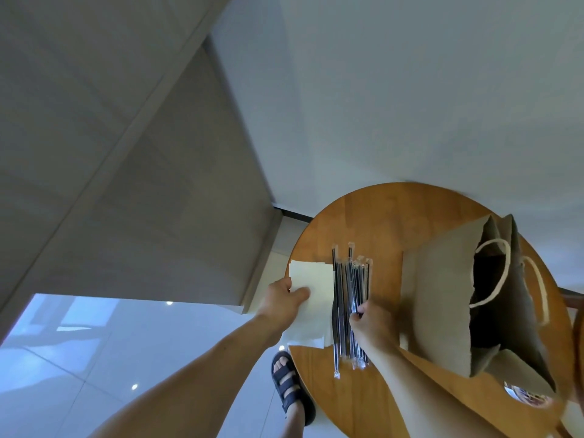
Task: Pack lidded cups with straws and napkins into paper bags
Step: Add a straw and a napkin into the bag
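No readable txt anywhere tbh. The paper bag (442, 295), napkins (316, 279) and straws (350, 279) show plain faces w/ no print, logo or nr I can make out. The small patterned thing (521, 398) by the bag's near corner is way too blurry to read.

Table (379, 216): one, round and wooden.
Paper bag (442, 295): one that I can make out, standing open.
Rope handles (508, 263): two.
Straws (350, 295): one wrapped bundle, too overlapped to count.
Napkins (313, 273): one stack, sheets uncountable.
Hands: two, left hand (281, 303) and right hand (373, 324).
Sandalled foot (289, 380): one.
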The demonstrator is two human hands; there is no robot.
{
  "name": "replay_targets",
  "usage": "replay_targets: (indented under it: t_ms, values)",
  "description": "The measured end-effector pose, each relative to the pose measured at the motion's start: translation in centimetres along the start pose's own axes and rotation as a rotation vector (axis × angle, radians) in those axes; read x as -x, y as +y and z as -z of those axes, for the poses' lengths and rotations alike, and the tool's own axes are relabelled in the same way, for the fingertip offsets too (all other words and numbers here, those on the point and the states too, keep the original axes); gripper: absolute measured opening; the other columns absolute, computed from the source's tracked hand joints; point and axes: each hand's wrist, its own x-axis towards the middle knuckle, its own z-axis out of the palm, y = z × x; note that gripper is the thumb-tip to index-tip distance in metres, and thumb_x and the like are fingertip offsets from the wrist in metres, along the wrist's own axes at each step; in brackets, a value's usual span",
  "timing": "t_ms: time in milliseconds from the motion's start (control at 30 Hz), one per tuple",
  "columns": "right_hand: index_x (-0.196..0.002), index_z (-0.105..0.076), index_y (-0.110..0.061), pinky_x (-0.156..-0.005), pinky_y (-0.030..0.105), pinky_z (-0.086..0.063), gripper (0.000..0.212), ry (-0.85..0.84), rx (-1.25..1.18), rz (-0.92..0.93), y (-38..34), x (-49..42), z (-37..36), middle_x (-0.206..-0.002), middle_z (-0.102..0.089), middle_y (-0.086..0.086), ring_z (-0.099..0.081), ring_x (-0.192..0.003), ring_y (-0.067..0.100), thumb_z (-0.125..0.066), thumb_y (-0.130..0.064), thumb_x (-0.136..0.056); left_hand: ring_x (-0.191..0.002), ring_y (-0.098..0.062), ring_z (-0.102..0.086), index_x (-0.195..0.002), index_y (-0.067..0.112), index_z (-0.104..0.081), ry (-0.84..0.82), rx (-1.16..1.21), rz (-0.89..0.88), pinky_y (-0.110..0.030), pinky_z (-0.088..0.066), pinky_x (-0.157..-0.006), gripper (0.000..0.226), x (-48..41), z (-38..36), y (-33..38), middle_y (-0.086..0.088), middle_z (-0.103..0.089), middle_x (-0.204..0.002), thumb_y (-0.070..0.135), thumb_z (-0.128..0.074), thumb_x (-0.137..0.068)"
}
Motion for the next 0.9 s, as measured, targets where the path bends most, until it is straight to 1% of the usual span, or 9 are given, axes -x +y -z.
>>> replay_targets:
  t_ms: [167,300,333,467,567,633,733,800,900]
  values:
    - [-0.08,-0.054,-0.031,-0.047,0.017,-0.036,0.016,0.052,-0.16,0.061,-1.3,1.9,2.4,-0.067,-0.062,-0.009,-0.058,-0.057,0.003,-0.062,-0.025,-0.093,-0.081,-0.01,-0.061,-0.104,0.023,-0.06,0.03,0.003,-0.044,-0.017,-0.045,-0.054,0.012,0.7,-0.1,1.4,0.007,-0.065,-0.097,0.031,-0.059,-0.096]
    - [-0.085,-0.058,-0.028,-0.052,0.02,-0.042,0.009,0.075,-0.369,0.079,-2.9,3.6,5.1,-0.068,-0.063,-0.007,-0.06,-0.062,0.007,-0.066,-0.023,-0.088,-0.098,-0.023,-0.062,-0.118,0.015,-0.06,0.02,0.004,-0.106,-0.031,-0.052,-0.078,0.025,2.0,-0.1,4.3,-0.002,-0.065,-0.112,0.027,-0.057,-0.097]
    - [-0.084,-0.059,-0.028,-0.053,0.018,-0.044,0.011,0.089,-0.437,0.107,-3.5,4.0,5.9,-0.068,-0.064,-0.007,-0.061,-0.062,0.007,-0.068,-0.022,-0.087,-0.099,-0.024,-0.062,-0.116,0.015,-0.061,0.024,0.017,-0.123,-0.033,-0.052,-0.079,0.023,2.3,-0.1,5.1,-0.004,-0.066,-0.112,0.026,-0.057,-0.096]
    - [-0.08,-0.063,-0.027,-0.062,0.019,-0.05,0.014,0.053,-0.605,0.288,-6.2,5.4,9.1,-0.073,-0.067,-0.015,-0.063,-0.065,0.004,-0.073,-0.018,-0.084,-0.079,-0.014,-0.064,-0.093,0.022,-0.064,-0.004,0.061,-0.205,-0.027,-0.048,-0.064,0.005,3.9,-0.2,8.2,0.004,-0.068,-0.087,0.023,-0.059,-0.094]
    - [-0.079,-0.064,-0.029,-0.067,0.028,-0.054,0.01,0.061,-0.557,0.319,-7.5,6.0,11.2,-0.074,-0.068,-0.018,-0.064,-0.067,0.005,-0.073,-0.026,-0.082,-0.061,0.001,-0.06,-0.078,0.031,-0.068,-0.058,0.132,-0.267,-0.018,-0.044,-0.056,0.021,5.8,-0.3,10.7,0.015,-0.067,-0.07,0.016,-0.058,-0.089]
    - [-0.078,-0.063,-0.031,-0.065,0.026,-0.052,0.011,0.095,-0.542,0.333,-8.1,6.3,12.5,-0.074,-0.067,-0.022,-0.063,-0.066,0.003,-0.074,-0.03,-0.082,-0.071,-0.002,-0.066,-0.08,0.035,-0.072,-0.092,0.178,-0.305,-0.021,-0.05,-0.064,0.024,7.1,-0.3,12.1,0.014,-0.073,-0.077,0.015,-0.059,-0.086]
    - [-0.077,-0.062,-0.033,-0.063,0.02,-0.047,0.016,0.126,-0.532,0.373,-8.9,7.0,14.5,-0.072,-0.065,-0.023,-0.062,-0.066,0.0,-0.076,-0.03,-0.084,-0.091,-0.019,-0.072,-0.096,0.023,-0.074,-0.127,0.22,-0.354,-0.037,-0.057,-0.08,0.013,8.5,-0.3,13.6,0.003,-0.077,-0.094,0.022,-0.069,-0.084]
    - [-0.078,-0.062,-0.033,-0.065,0.021,-0.05,0.016,0.133,-0.551,0.39,-9.3,7.5,15.7,-0.07,-0.065,-0.016,-0.063,-0.067,0.003,-0.076,-0.03,-0.084,-0.087,-0.017,-0.073,-0.094,0.021,-0.075,-0.121,0.222,-0.388,-0.034,-0.057,-0.075,0.009,9.2,-0.3,14.4,0.003,-0.077,-0.089,0.022,-0.073,-0.085]
    - [-0.09,-0.058,-0.035,-0.07,0.027,-0.056,0.022,0.18,-0.628,0.367,-9.7,8.5,18.0,-0.084,-0.066,-0.009,-0.065,-0.077,0.009,-0.078,-0.038,-0.081,-0.082,-0.015,-0.073,-0.09,0.021,-0.075,-0.097,0.224,-0.43,-0.029,-0.056,-0.067,0.005,10.1,-0.1,16.1,0.004,-0.077,-0.086,0.021,-0.073,-0.086]
